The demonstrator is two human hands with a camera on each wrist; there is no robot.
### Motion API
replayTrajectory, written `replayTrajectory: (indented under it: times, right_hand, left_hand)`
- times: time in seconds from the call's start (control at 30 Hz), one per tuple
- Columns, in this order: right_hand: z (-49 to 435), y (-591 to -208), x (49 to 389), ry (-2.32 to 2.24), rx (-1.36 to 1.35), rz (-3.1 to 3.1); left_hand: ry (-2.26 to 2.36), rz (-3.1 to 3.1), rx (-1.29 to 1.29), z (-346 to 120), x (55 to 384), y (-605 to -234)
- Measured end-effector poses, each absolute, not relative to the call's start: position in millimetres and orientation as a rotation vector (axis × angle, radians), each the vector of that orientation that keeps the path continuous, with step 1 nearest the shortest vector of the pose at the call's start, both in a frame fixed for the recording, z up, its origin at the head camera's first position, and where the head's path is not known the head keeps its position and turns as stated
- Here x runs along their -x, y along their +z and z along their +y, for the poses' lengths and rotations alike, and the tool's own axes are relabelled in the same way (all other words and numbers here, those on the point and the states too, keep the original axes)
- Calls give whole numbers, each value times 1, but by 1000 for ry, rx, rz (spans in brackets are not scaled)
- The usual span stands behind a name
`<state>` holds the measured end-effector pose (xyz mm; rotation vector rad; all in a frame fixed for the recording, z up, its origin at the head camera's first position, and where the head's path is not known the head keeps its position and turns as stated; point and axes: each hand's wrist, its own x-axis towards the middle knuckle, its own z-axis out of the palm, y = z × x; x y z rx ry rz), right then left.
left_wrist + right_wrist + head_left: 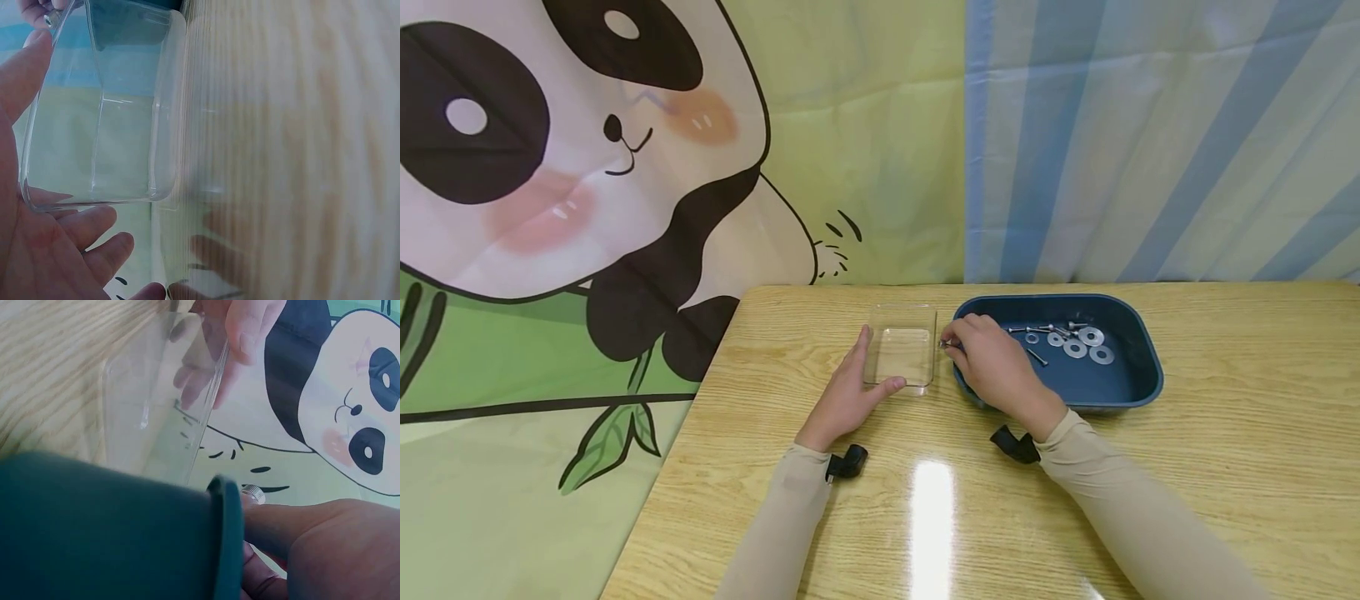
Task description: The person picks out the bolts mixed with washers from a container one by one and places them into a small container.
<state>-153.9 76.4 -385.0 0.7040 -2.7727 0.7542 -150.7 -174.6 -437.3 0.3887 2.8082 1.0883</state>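
My left hand (pixel 842 398) rests against the near left corner of a clear plastic box (pixel 901 358), thumb along the near side and fingers along the left side. In the left wrist view those fingers (pixel 100 228) are extended and spread. My right hand (pixel 1000 367) pinches a small bolt (pixel 944 343) between thumb and fingertips, over the left rim of a dark blue bin (pixel 1138 387). The bolt's knurled metal head (pixel 253 492) shows in the right wrist view; its shank is hidden by the hand. Several bolts (pixel 1037 357) and flat washers (pixel 1075 348) lie in the bin.
Both containers stand side by side near the back edge of a wooden table (pixel 880 517), a narrow gap between them. Behind the table hangs a cloth with a panda print (pixel 700 200) and blue stripes. A black wrist strap piece (pixel 848 462) sits at each cuff.
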Motion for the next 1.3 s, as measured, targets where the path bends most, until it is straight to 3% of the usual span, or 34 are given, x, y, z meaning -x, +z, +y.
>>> replayTrajectory:
  times: [1.3]
  right_hand:
    - [42,-392,165,699,-822,-2750]
  left_hand:
    - [1089,2803,-340,-173,150,-435]
